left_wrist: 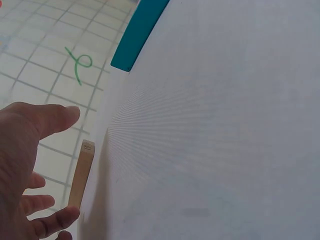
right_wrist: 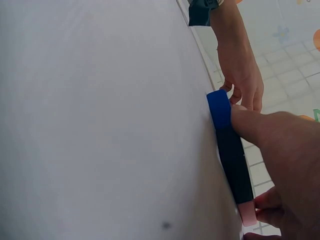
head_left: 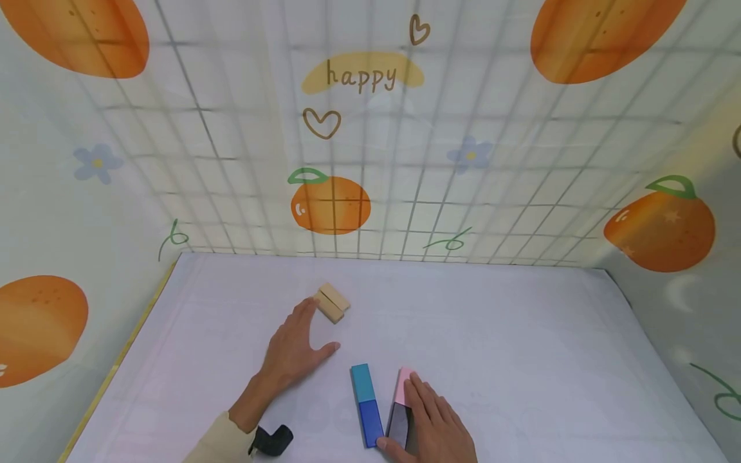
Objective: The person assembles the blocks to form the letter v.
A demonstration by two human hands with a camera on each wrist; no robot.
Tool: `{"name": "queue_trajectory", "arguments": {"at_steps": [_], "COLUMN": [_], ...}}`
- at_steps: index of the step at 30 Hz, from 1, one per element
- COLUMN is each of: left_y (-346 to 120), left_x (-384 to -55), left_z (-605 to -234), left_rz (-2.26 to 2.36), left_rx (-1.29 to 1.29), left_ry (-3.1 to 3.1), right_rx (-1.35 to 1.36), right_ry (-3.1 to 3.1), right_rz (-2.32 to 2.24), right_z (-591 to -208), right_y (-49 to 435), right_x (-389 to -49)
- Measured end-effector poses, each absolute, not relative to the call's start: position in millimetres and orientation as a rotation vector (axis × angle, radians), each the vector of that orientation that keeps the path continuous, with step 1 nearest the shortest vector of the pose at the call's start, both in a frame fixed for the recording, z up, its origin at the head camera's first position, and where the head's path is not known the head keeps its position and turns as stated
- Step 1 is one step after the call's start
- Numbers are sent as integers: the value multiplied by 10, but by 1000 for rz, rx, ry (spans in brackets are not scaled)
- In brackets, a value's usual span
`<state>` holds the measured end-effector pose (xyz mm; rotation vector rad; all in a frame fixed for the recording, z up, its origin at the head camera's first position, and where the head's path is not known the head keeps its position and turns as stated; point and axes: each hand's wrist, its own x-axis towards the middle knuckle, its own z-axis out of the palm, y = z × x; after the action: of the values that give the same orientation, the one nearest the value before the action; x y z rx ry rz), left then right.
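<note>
My left hand point(head_left: 292, 354) has its thumb spread wide from its fingers. A fingertip is at the end of two plain wooden blocks point(head_left: 332, 303) lying side by side; whether it touches them I cannot tell. My right hand point(head_left: 440, 424) lies along a pink block point(head_left: 402, 384) and a black block point(head_left: 398, 423) placed end to end, partly covering both. Its fingers, fairly straight, are by the pink block, with the thumb near the lower corner of a dark blue block point(head_left: 372, 424). A teal block point(head_left: 363, 382) continues the blue one in line.
The blocks lie on a white-covered table point(head_left: 521, 347). A patterned curtain point(head_left: 492, 212) with oranges and grid lines stands behind it and at both sides. A black strap piece point(head_left: 273, 441) is on the left wrist, by a beige sleeve point(head_left: 222, 440).
</note>
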<state>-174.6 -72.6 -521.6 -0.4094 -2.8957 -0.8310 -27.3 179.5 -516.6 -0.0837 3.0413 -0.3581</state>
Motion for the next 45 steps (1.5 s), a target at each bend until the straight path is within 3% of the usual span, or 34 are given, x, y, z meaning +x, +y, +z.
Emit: {"name": "queue_trajectory", "arguments": {"at_steps": [45], "left_y": [-671], "left_x": [-2017], "left_z": [-5263], "left_rz": [-896], "left_rx": [-304], "left_ry": [-2887], "right_rx": [-104], "right_ry": [3044], "right_rz": [-360], "right_z": [-5149], "right_y": [1811], "right_x": [-272]}}
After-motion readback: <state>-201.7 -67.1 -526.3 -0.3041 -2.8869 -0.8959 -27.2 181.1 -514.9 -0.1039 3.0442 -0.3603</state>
